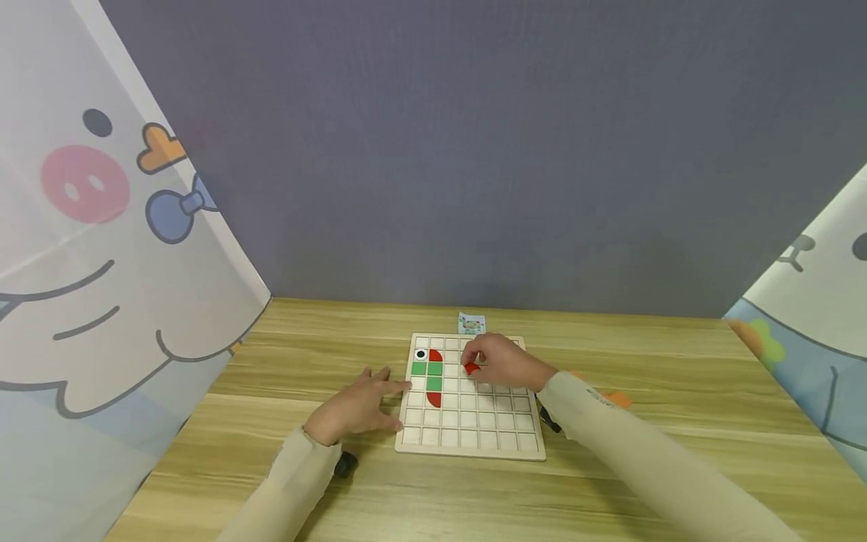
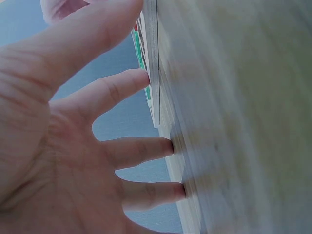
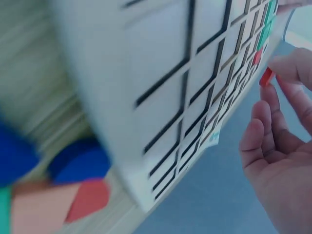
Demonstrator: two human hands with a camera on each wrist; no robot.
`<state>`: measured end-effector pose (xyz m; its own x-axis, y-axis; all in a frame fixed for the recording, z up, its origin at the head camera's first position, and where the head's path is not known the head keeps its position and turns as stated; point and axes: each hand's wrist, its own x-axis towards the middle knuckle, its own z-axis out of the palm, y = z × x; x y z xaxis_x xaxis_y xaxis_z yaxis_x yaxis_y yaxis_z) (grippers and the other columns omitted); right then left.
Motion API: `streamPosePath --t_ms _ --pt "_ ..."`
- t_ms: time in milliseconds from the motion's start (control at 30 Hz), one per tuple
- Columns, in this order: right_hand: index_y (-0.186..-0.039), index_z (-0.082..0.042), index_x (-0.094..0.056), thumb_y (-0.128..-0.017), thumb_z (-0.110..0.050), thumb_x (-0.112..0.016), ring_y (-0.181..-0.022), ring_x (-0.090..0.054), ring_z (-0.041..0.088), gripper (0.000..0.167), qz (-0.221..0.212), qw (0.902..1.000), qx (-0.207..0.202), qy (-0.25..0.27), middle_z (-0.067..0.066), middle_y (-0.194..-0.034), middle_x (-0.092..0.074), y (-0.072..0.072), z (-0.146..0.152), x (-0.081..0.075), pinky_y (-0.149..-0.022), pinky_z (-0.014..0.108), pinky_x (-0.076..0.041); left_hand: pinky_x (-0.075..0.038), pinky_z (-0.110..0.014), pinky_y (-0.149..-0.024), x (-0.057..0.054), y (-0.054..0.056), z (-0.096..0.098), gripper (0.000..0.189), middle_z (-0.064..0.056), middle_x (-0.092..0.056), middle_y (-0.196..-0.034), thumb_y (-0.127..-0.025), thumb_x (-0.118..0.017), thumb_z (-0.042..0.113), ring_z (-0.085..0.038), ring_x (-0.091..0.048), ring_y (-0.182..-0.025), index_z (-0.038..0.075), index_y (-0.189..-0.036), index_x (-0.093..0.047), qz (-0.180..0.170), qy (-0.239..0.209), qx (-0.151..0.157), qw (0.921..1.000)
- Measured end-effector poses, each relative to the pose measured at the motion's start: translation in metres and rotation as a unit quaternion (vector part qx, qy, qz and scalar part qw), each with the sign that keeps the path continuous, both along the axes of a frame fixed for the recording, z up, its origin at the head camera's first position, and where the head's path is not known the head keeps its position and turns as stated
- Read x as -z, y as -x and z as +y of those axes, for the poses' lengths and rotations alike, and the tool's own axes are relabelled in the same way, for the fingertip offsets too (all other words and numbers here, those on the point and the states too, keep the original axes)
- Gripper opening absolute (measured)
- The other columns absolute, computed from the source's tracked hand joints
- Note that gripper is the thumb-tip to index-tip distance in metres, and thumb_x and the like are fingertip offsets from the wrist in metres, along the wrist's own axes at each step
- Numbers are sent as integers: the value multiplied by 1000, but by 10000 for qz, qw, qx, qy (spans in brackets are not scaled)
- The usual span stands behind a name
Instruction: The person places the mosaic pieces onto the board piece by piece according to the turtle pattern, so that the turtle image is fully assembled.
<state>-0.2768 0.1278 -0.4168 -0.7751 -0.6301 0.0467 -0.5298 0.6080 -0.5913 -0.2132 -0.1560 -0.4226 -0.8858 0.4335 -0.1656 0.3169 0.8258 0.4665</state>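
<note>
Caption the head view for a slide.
Right hand pinches a red piece above the grid board; left hand touches its edge.

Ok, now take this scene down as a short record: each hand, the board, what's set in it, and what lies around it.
Left hand: fingers spread, index fingertip at the board's left edge
Right hand: above the board, pinching a red piece
Board: pale, gridded, flat on the wooden table
Set in board: three green squares, two red rounded pieces, one white piece with a black dot
Beyond board: small printed card
Right of board: loose blue pieces and orange pieces, partly hidden
</note>
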Motion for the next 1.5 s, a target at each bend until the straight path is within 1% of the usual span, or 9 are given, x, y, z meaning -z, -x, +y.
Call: streamPosePath --t_ms 167,300,433,567,833,1000,1267,1367,1500 --pt "-95 -12 -72 -81 0 -67 -71 -49 14 19 -210 9996 -186 -76 -4 -94 -64 6 -17 4 -66 31 -45 -34 -68 -89 1 0 -1 64 -28 -31 -145 -73 -83 29 -57 -19 -130 21 -132 -59 33 10 8 10000" --pt "-99 -10 -73 -83 0 -67 -76 -50 13 20 -333 9992 -181 -135 -3 -97 -62 8 -24 6 -67 30 -46 -34 -69 -89 3 1 -2 64 -28 -30 -145 -73 -82 30 -57 -19 -130 22 -132 -58 33 26 27 10000" --pt "-99 -11 -74 -83 6 -63 -83 -51 12 26 16 9987 -392 -324 -4 -94 -61 10 -25 10 -70 29 -46 -35 -69 -88 3 1 -1 64 -27 -31 -146 -73 -82 30 -56 -19 -130 22 -132 -58 25 42 21 10000" --pt "-97 -13 -75 -82 9 -64 -86 -51 11 29 409 9970 -581 -295 -5 -92 -60 12 -23 13 -73 27 -47 -36 -68 -88 2 1 -1 64 -28 -31 -145 -73 -82 30 -57 -19 -130 22 -131 -59 40 50 8 10000" --pt "-85 -16 -78 -84 8 -63 -81 -53 10 28 375 9988 -313 61 -6 -84 -59 13 -25 16 -69 26 -47 -35 -68 -88 2 0 -1 63 -27 -31 -145 -73 -82 30 -56 -20 -130 22 -131 -59 29 70 -13 10000" --pt "-80 -15 -77 -84 9 -63 -80 -54 10 29 373 9990 -233 76 -5 -82 -61 12 -26 14 -69 25 -48 -34 -69 -88 2 1 -1 64 -28 -30 -145 -73 -82 30 -57 -19 -130 21 -131 -59 48 56 15 10000" --pt "-101 -8 -74 -89 10 -54 -80 -55 12 30 648 9966 -454 -211 0 -88 -61 8 -26 14 -69 25 -48 -34 -69 -88 2 1 -1 64 -29 -30 -145 -73 -82 30 -58 -20 -129 21 -132 -58 52 82 41 9999" --pt "-104 -8 -74 -90 7 -55 -73 -51 10 28 626 9969 -385 -270 -2 -84 -57 6 -25 16 -63 25 -46 -34 -69 -88 2 1 -1 64 -28 -30 -145 -74 -82 31 -57 -19 -130 21 -132 -58 59 112 45 9999" --pt "-105 -9 -74 -92 4 -54 -70 -49 8 27 511 9979 -315 -223 -3 -84 -55 4 -20 15 -63 25 -46 -33 -69 -89 2 1 0 64 -28 -30 -146 -73 -82 30 -56 -19 -131 21 -132 -58 55 131 26 9999"
